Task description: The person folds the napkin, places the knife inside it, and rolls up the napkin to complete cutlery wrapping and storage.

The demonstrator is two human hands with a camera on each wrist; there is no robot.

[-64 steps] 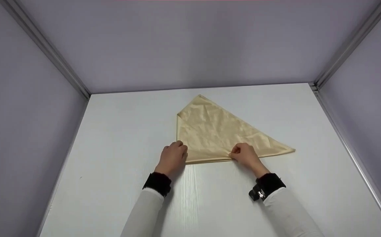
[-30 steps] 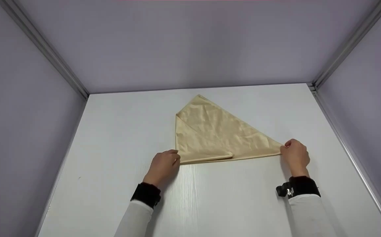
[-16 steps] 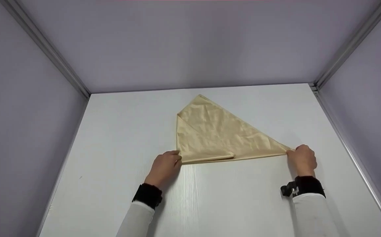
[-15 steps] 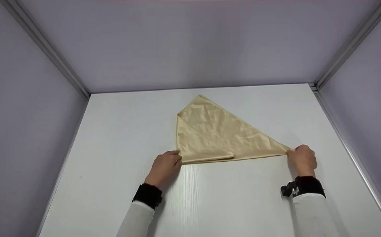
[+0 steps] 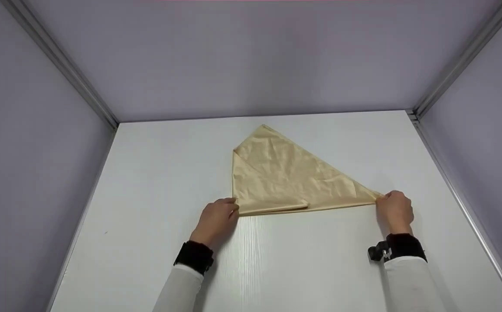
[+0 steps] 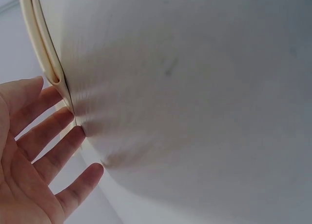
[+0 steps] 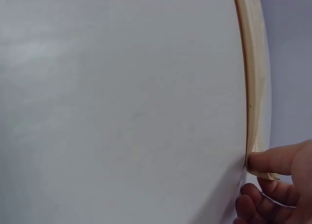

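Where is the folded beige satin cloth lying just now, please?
In the head view the folded beige satin cloth lies mid-table on the white table, between the left hand at its near-left corner and the right hand pinching its right tip.

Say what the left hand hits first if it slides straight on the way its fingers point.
Likely the cloth: the left hand points up and right, its fingertips already at the folded near-left corner.

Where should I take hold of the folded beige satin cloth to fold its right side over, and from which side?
Probably at the pointed right corner of the folded beige satin cloth, coming in from the right along the white table. The corner tapers to a thin tip lying flat, easy to pinch; the right hand already pinches it there. The left hand touches the near left corner with straight fingers, which should steady the cloth.
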